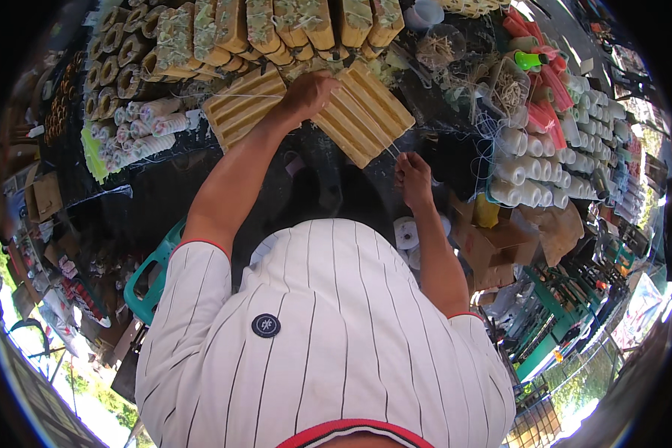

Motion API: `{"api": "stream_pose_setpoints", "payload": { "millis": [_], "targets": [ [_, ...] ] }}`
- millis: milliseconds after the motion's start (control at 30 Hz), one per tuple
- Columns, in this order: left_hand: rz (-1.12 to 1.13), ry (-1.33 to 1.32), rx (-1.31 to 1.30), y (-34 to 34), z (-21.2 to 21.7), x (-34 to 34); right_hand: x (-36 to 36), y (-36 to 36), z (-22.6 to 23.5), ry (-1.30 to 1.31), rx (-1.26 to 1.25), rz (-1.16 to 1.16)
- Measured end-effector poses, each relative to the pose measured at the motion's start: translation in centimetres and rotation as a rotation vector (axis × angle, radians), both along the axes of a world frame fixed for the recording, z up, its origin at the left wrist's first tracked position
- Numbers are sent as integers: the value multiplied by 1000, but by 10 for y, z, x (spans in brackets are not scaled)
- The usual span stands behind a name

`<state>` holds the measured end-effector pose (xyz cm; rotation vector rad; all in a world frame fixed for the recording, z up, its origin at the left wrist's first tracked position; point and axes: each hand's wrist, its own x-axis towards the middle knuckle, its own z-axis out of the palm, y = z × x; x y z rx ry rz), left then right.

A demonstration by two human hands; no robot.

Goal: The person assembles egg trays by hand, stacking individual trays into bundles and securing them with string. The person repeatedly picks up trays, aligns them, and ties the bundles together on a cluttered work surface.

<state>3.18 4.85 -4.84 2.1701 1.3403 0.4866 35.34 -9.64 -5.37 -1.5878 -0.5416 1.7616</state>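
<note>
Two ridged yellow-brown blocks, which look like bundled bamboo or wood pieces, lie at the table's near edge: a left block and a right block. My left hand is closed at the upper left corner of the right block; its fingertips and what they grip are hidden. From near that hand, thin white string runs slantwise across the right block's ridges. Below the block's lower right corner, my right hand is closed on the string's end. Another white string crosses the left block toward my left hand.
Behind stand several bamboo-like bundles with pale green tops. Paper-wrapped rolls lie at left, hollow tubes above them. At right are white cylinders, a bin of scraps and a green bottle. A green chair stands left.
</note>
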Motion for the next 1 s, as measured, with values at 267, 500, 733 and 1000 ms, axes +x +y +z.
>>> {"api": "stream_pose_setpoints", "payload": {
  "millis": [267, 500, 733, 1000],
  "targets": [
    [101, 157, 156, 30, -46, 14, 9, 57, -20, -329, 125, 182],
    [172, 119, 58, 30, -52, 16, 14, 66, -20, -604, 188, 305],
    [180, 153, 39, 33, -56, 12, 25, 64, -26, -508, 118, 252],
    [149, 113, 3, 34, -47, 11, 28, 60, -40, -499, 149, 260]
  ]
}}
